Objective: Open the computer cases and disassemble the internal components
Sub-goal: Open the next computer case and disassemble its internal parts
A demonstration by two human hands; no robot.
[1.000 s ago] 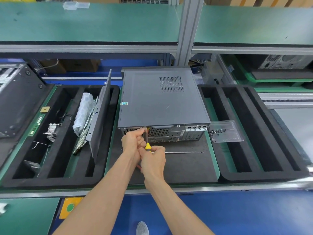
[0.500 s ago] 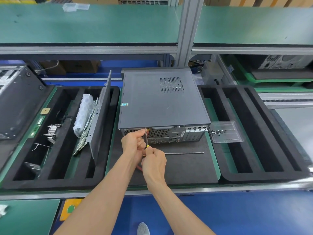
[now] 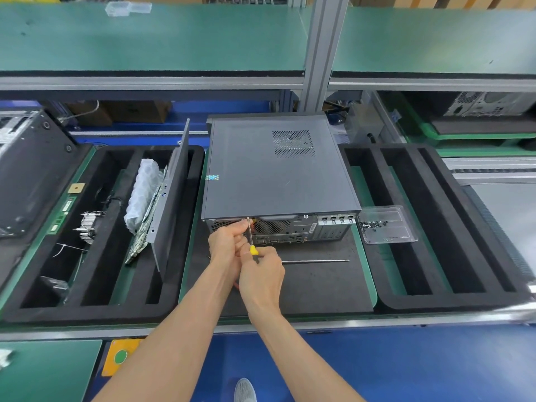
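Head view: the computer case (image 3: 278, 169) lies flat on a black mat (image 3: 313, 285), its rear panel facing the person and its lid on. The left hand (image 3: 227, 242) is curled, fingers pinching the metal shaft of a screwdriver (image 3: 251, 239) just below the case's top rear edge. The right hand (image 3: 261, 274) sits directly behind it, touching it, fingers clenched round the yellow-and-black handle. The shaft rises past the left fingertips, and its tip meets the rear panel at the upper edge, beside the round fan grille just right of those fingers.

A thin metal rod (image 3: 314, 260) lies on the mat to the right of the right-hand fingers, parallel to the rear panel and apart from both hands. Farther right, beside the case's near right corner, a clear plastic tray (image 3: 388, 227) holds small dark screws. Beyond it lies a black foam tray (image 3: 435, 227) with 3 long slots.

Well left of the left-hand fingers sits another foam tray (image 3: 95, 236). In it a grey side panel (image 3: 171, 198) stands on edge, tilted, with a circuit board (image 3: 148, 224) and a bubble-wrapped bundle (image 3: 142, 192) leaning beside it. A finned heatsink (image 3: 87, 226) lies farther left in the same tray.
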